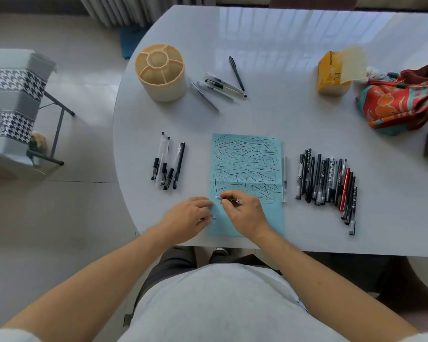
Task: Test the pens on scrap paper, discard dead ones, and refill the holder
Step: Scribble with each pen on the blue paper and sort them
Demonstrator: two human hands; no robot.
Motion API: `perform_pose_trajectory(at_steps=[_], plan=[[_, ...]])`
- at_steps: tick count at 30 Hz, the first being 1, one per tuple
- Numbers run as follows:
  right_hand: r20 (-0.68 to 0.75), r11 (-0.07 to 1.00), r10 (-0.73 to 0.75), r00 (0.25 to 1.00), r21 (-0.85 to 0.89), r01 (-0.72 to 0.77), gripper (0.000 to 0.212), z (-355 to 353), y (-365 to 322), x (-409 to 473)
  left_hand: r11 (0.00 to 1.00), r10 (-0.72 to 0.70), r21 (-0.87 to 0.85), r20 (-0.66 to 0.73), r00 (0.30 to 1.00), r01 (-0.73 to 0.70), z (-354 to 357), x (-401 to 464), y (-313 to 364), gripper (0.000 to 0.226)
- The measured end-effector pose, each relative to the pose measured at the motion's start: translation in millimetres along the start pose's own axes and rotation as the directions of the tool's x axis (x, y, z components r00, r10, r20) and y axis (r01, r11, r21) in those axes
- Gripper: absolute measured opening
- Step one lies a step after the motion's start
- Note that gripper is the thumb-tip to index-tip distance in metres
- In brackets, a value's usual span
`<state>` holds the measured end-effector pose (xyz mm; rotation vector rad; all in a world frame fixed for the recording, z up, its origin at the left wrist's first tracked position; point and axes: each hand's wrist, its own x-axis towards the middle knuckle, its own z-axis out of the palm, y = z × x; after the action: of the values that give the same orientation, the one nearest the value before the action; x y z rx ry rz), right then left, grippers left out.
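As gripped, pen (229,199) crosswise, tip leftward.

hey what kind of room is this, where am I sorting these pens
Most likely a home living or dining room. You stand at a glossy white rounded table on a pale tiled floor, with a houndstooth-covered folding chair beside it and a colourful floral fabric bag lying on the tabletop.

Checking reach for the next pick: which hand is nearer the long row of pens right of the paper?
Right. The right hand holds a pen on the blue scrap paper, beside the row of pens. The left hand rests at the paper's left edge, farther away.
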<state>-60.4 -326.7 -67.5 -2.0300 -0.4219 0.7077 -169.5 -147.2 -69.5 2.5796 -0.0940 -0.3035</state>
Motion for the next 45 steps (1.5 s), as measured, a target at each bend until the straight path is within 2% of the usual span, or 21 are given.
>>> perform_pose_trajectory(at_steps=[5, 10, 13, 14, 16, 18, 20, 22, 27, 35, 41, 45], plan=[[0.035, 0.976, -0.083, 0.996, -0.2, 0.088, 0.016, 5, -4, 4, 1.0, 0.002, -0.017, -0.013, 1.0, -0.002, 1, -4, 2, 0.023], [0.05, 0.956, -0.121, 0.991, -0.264, 0.13, 0.013, 3, -6, 5, 1.0, -0.008, -0.023, -0.019, 1.0, 0.007, 4, -6, 0, 0.025], [0.007, 0.96, -0.045, 0.999, -0.275, 0.045, 0.012, -3, -4, 5, 1.0, -0.015, -0.025, -0.009, 1.0, 0.015, 2, -5, -1, 0.027], [-0.02, 0.975, 0.001, 1.0, -0.223, -0.006, 0.011, -6, -2, 4, 0.999, -0.018, -0.029, -0.007, 1.0, 0.018, 2, -4, -2, 0.027], [-0.075, 0.993, 0.119, 0.99, 0.011, -0.118, 0.01, -15, -2, 3, 0.998, -0.027, -0.053, -0.02, 0.999, 0.026, 1, -3, -2, 0.024], [-0.111, 0.946, 0.219, 0.969, 0.268, -0.183, 0.014, -25, -1, 3, 0.993, -0.061, -0.106, -0.047, 0.997, 0.056, 0, -2, -2, 0.019], [-0.082, 0.878, 0.253, 0.964, 0.437, -0.193, 0.011, -35, -4, 1, 0.985, -0.112, -0.143, -0.066, 0.991, 0.102, -1, 0, -3, 0.02], [-0.013, 0.823, 0.244, 0.97, 0.532, -0.2, 0.008, -42, -8, -3, 0.98, -0.15, -0.146, -0.079, 0.986, 0.137, -2, 2, -3, 0.023], [0.079, 0.788, 0.201, 0.976, 0.579, -0.209, 0.003, -44, -18, -8, 0.974, -0.178, -0.154, -0.08, 0.981, 0.164, -8, 11, 2, 0.022], [0.075, 0.791, 0.205, 0.976, 0.574, -0.21, 0.004, -43, -20, 1, 0.966, -0.205, -0.166, -0.02, 0.979, 0.199, -21, 21, 14, 0.019], [0.004, 0.775, 0.244, 0.97, 0.601, -0.197, 0.008, -43, -20, 8, 0.947, -0.242, -0.215, 0.011, 0.97, 0.238, -28, 25, 15, 0.017], [0.052, 0.779, 0.234, 0.971, 0.587, -0.219, 0.007, -38, -20, 10, 0.946, -0.23, -0.227, 0.026, 0.973, 0.23, -33, 29, 15, 0.012]])
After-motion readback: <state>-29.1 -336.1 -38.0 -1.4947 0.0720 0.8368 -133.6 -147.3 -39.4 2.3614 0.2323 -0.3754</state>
